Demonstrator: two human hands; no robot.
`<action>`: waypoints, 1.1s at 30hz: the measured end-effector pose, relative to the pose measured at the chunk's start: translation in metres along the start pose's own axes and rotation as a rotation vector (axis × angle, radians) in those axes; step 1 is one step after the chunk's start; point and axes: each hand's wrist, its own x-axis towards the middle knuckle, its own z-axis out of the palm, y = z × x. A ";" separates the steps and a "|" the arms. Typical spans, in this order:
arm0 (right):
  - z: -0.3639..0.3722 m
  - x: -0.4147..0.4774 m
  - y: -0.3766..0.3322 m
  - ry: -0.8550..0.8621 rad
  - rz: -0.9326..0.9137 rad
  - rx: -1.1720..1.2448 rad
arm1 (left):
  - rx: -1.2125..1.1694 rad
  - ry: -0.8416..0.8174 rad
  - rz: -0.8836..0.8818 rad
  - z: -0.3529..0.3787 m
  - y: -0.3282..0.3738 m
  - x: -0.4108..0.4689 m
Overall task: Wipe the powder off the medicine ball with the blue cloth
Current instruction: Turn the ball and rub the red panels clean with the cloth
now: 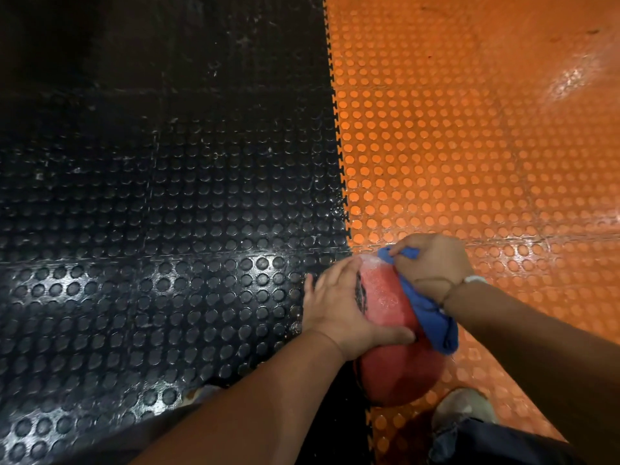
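The floor filled most of the view: a black studded mat (134,229) across the left of the frame and an orange studded mat (469,146) across the right, joined by a toothed seam down the middle. Low in the frame, right on that seam, sat the red medicine ball (392,364), resting on the floor between the person's forearms.

The left hand (339,307) lay over the ball's left side, fingers spread and fairly straight, thumb stretched across the near face, steadying it rather than gripping. The right hand (432,266) was at the ball's upper right, fingers bunched tight on the blue cloth (432,317), which trailed down the ball's right flank.

As for progress, I'd call it partway. A pale dusting of powder (372,266) showed on the far upper part of the ball, just beside the cloth, not yet wiped. The near lower half looked a cleaner red, though blur and glare made that hard to be sure of. The underside was hidden.

A pale shoe (466,407) stood at lower right, just beside the ball.
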 end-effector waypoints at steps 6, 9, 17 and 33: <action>0.009 -0.053 -0.007 0.035 -0.729 -0.118 | 0.019 0.021 -0.002 0.001 -0.001 0.005; -0.002 -0.038 0.008 -0.012 -0.469 -0.068 | 0.015 0.004 0.004 0.003 0.002 -0.001; 0.008 -0.055 -0.011 0.020 -0.597 -0.098 | 0.065 0.022 -0.002 0.001 0.003 -0.001; -0.011 -0.038 0.033 0.024 -0.437 -0.162 | 0.111 -0.045 0.045 0.002 0.008 -0.006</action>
